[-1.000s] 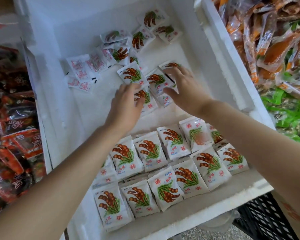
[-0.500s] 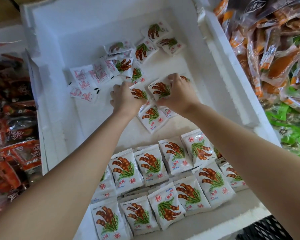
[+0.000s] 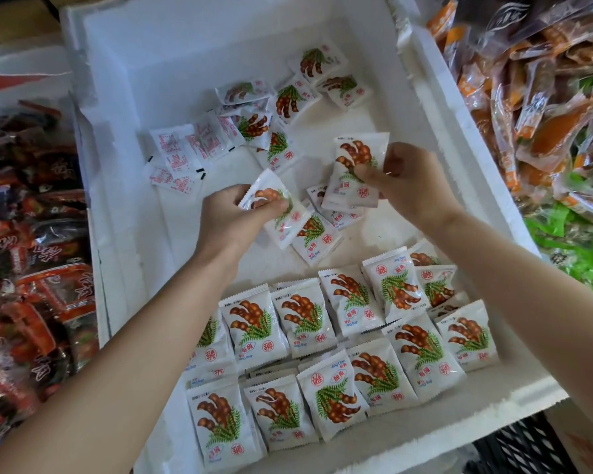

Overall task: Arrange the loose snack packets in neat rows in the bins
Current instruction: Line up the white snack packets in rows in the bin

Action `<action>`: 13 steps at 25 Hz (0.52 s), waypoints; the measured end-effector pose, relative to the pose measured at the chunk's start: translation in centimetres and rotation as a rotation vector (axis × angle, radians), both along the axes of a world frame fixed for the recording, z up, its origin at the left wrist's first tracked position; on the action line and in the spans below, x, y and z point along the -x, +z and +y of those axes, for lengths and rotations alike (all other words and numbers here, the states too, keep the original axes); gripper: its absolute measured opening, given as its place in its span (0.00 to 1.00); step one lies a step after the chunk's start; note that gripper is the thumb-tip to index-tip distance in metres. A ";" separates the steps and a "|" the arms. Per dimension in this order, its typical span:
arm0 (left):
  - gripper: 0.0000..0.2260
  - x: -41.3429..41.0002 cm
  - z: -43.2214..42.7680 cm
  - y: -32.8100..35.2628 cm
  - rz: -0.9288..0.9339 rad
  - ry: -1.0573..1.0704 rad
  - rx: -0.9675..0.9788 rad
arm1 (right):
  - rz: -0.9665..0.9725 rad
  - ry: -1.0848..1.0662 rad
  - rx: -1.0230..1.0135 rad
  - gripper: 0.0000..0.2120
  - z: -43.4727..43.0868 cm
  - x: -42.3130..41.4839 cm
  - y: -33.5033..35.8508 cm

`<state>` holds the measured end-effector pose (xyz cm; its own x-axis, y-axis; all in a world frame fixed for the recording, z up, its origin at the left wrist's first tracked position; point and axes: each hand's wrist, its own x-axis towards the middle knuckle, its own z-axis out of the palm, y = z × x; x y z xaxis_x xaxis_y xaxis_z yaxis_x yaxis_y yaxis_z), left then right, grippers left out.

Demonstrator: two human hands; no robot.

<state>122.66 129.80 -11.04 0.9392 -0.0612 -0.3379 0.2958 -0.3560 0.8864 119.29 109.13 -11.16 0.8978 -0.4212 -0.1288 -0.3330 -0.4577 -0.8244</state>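
Note:
A white foam bin (image 3: pixel 124 213) holds small white snack packets printed with brown pods and green leaves. Two neat rows of packets (image 3: pixel 350 340) lie along the near end. Loose packets (image 3: pixel 254 131) are scattered at the far end, some face down. My left hand (image 3: pixel 230 217) pinches one packet (image 3: pixel 274 206) lifted above the bin floor. My right hand (image 3: pixel 408 179) holds another packet (image 3: pixel 353 169) upright, a little higher. Under them lie a few loose packets (image 3: pixel 314 236).
Dark red snack packs (image 3: pixel 24 268) fill the bin on the left. Orange packs (image 3: pixel 534 97) and green packs (image 3: pixel 575 241) pile up on the right. A black crate (image 3: pixel 528 449) stands below the near right corner.
Both hands reached into the loose packets, each closed on one, and lifted it off the bin floor toward me.

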 end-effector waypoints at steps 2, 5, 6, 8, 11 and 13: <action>0.05 0.7 0.1 0.7 0.079 0.044 0.115 | -0.012 0.078 -0.199 0.19 1.2 0.8 1.1; 0.09 1.9 -0.4 1.7 0.180 0.053 0.240 | 0.021 0.235 -0.352 0.10 4.0 2.0 2.3; 0.13 2.3 -0.7 1.9 0.224 0.039 0.273 | 0.022 0.266 -0.315 0.07 4.7 2.0 2.3; 0.19 2.7 -0.6 2.4 0.295 -0.018 0.350 | 0.039 0.269 -0.253 0.10 5.7 1.7 2.5; 0.23 3.0 0.5 2.7 0.303 -0.098 0.460 | 0.060 0.263 -0.287 0.12 6.1 1.5 2.2; 0.23 3.4 1.6 2.4 0.251 -0.151 0.428 | 0.057 0.315 -0.310 0.10 6.3 1.5 2.1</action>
<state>119.30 131.37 -8.64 0.8025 -0.3721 -0.4665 0.4910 -0.0324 0.8705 117.78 115.44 -9.04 0.9639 -0.0623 -0.2588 -0.2657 -0.2784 -0.9230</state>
